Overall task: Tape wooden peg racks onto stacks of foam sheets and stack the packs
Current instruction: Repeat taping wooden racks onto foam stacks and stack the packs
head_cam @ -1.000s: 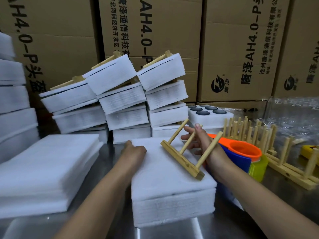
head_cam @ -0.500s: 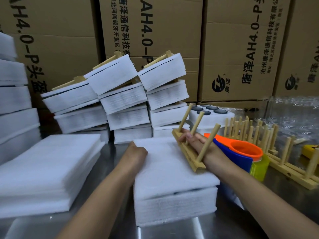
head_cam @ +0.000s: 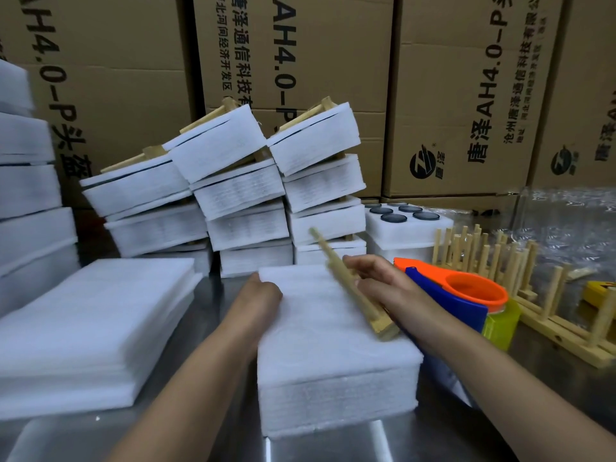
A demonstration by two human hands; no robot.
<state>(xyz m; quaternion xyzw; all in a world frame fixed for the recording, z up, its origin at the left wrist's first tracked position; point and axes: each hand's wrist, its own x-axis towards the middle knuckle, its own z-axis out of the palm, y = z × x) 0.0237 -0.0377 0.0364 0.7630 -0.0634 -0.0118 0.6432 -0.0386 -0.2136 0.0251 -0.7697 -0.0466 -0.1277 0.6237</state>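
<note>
While R hand [head_cam: 375, 278] grips peg rack [head_cam: 348, 286], L hand [head_cam: 263, 296] curls on foam stack [head_cam: 333, 361].

One wide-angle view is given, taken from head height and aimed forward and down. The desk [head_cam: 333, 451] is looked down on from close above its near edge, with the foam stack [head_cam: 333, 355] set in the lower middle of the frame. The left hand [head_cam: 263, 295], the right hand [head_cam: 376, 278] and the peg rack [head_cam: 350, 291] are caught near the lens, over the stack's far half. The cardboard boxes [head_cam: 450, 95] at the back are faced head-on, and their upright edges are splayed outward toward the top by the wide lens.
</note>
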